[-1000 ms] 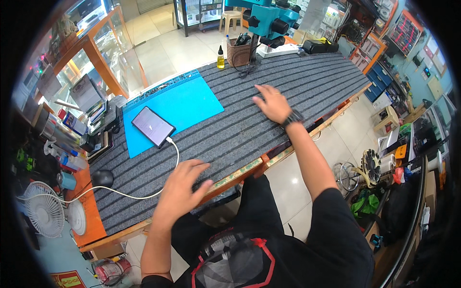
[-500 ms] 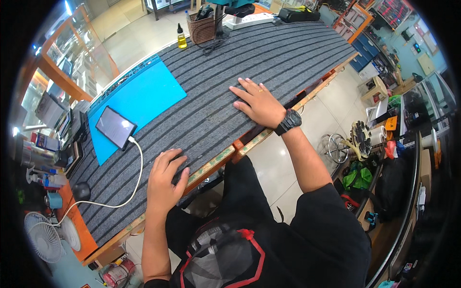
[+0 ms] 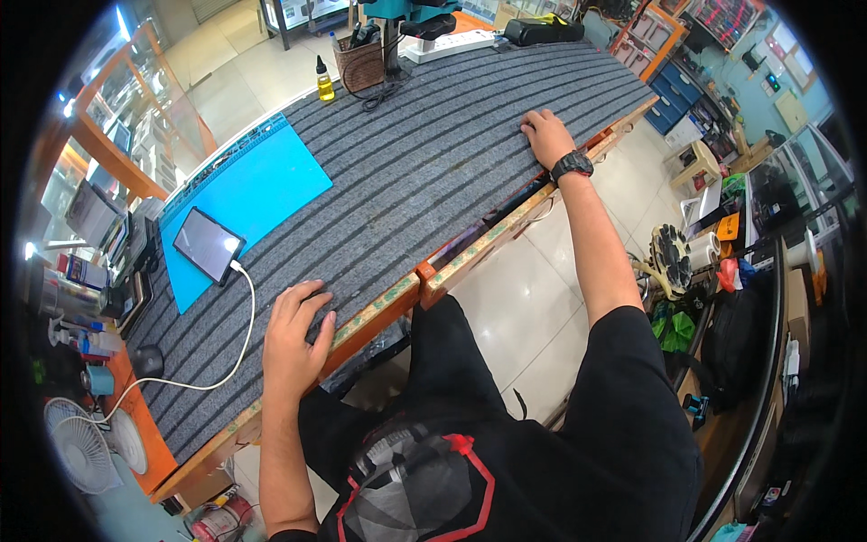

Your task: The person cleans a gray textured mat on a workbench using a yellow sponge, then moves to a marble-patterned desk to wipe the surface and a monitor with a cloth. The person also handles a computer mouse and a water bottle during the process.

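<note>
My left hand point(image 3: 291, 339) rests on the near edge of a grey striped mat point(image 3: 397, 203), fingers extended and thumb apart, holding nothing. Farther off at the right, my right hand point(image 3: 548, 140) lies on the mat near its right edge. Its fingers are loosely bent, and no object shows in them; the palm side is hidden. A black watch point(image 3: 572, 165) is on that wrist. Left of my hands, a dark smartphone point(image 3: 209, 245) with a lit screen lies partly on a blue work mat point(image 3: 257, 185). A white charging cable point(image 3: 246, 334) is plugged into it.
A yellow liquid bottle point(image 3: 324, 81) and a woven basket point(image 3: 359, 65) stand at the far side, near a white power strip point(image 3: 449, 45). A small white fan point(image 3: 79, 444) is at lower left. Below the table's near edge, a drawer point(image 3: 461, 246) stands partly pulled out.
My right hand has slid away to the right and far side, its fingers going from spread to loosely bent. My left hand stays at the near edge. The view has shifted slightly.
</note>
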A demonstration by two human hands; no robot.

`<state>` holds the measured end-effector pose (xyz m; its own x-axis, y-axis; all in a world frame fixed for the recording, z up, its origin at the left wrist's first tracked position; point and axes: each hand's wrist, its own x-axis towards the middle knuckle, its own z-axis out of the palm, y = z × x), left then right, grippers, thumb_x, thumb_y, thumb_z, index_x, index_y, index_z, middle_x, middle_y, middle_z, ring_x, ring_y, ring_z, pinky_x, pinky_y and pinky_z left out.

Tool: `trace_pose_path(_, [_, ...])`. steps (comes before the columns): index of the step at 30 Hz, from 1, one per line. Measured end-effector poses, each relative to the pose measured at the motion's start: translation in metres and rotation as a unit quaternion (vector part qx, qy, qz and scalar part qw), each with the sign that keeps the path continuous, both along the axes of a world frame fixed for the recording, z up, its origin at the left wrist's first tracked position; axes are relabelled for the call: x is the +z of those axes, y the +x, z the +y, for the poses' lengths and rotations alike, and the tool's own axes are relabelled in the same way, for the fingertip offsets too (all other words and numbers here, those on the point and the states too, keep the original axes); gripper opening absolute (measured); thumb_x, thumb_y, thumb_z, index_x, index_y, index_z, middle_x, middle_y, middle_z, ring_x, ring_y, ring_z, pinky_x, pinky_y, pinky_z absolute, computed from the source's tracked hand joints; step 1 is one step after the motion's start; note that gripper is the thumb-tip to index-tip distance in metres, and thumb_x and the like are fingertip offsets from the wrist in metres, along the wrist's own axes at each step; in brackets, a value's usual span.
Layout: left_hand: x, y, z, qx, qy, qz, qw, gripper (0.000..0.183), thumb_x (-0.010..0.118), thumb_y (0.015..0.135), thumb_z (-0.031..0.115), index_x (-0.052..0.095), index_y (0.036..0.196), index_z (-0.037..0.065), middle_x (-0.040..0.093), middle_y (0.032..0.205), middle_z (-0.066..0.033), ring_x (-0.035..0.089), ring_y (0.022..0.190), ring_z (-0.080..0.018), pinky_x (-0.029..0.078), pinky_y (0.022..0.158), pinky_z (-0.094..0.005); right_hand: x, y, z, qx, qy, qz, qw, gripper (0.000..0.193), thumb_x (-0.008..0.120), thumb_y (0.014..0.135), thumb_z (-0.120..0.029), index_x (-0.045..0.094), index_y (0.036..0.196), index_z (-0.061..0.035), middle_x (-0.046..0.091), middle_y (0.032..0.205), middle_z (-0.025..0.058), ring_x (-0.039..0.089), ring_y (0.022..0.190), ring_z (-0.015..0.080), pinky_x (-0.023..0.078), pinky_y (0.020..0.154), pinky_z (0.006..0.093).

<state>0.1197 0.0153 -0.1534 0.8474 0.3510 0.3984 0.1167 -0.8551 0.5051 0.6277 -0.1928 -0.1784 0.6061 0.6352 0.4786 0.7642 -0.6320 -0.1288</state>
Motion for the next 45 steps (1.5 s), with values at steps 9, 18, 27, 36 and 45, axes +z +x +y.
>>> trace_pose_path(9, [-0.003,0.001,0.000,-0.016,-0.006,0.017,1.000,0.032,0.073,0.083,0.010,0.067,0.113,0.002,0.062,0.130,-0.0165,0.057,0.123,-0.0393,0.045,0.105,-0.0466,-0.025,0.025,-0.001,0.000,0.170,0.024,0.985,0.020,0.056,0.102,-0.020,0.060,0.105,-0.0009,0.066,0.102,0.0232,0.062,0.099,0.0433,0.049,0.086,0.0491])
trace_pose_path(18, [-0.001,0.007,0.004,-0.034,-0.002,0.052,0.998,0.040,0.072,0.078,0.016,0.066,0.116,0.005,0.059,0.130,-0.0154,0.055,0.122,-0.0399,0.042,0.107,-0.0529,-0.003,0.003,-0.003,0.028,0.098,0.019,0.995,0.020,0.062,0.100,-0.024,0.066,0.103,-0.0049,0.066,0.100,0.0151,0.063,0.096,0.0378,0.051,0.082,0.0482])
trace_pose_path(27, [0.039,0.014,-0.010,-0.023,-0.034,0.212,0.976,0.048,0.071,0.085,0.018,0.058,0.130,0.003,0.052,0.137,-0.0210,0.046,0.130,-0.0441,0.037,0.111,-0.0526,0.075,-0.085,-0.102,-0.067,0.304,0.233,0.921,0.035,0.057,0.102,-0.018,0.059,0.135,-0.0074,0.066,0.112,0.0166,0.061,0.106,0.0337,0.048,0.095,0.0435])
trace_pose_path(36, [0.096,0.198,-0.118,-0.153,-0.070,0.245,0.955,0.036,0.071,0.089,0.020,0.063,0.118,0.002,0.061,0.122,-0.0190,0.057,0.116,-0.0393,0.047,0.101,-0.0474,0.016,-0.306,-0.404,-0.289,0.277,0.580,0.709,0.059,0.064,0.101,-0.029,0.042,0.151,-0.0080,0.067,0.091,0.0100,0.067,0.077,0.0187,0.055,0.073,0.0334])
trace_pose_path(45, [0.060,0.387,-0.141,-0.055,-0.047,0.245,0.967,0.043,0.067,0.093,0.023,0.062,0.130,0.003,0.060,0.129,-0.0174,0.055,0.123,-0.0372,0.046,0.105,-0.0461,0.090,-0.206,-0.445,-0.296,0.213,0.536,0.761,0.061,0.064,0.100,-0.028,0.040,0.153,-0.0081,0.069,0.095,0.0122,0.067,0.079,0.0208,0.055,0.075,0.0353])
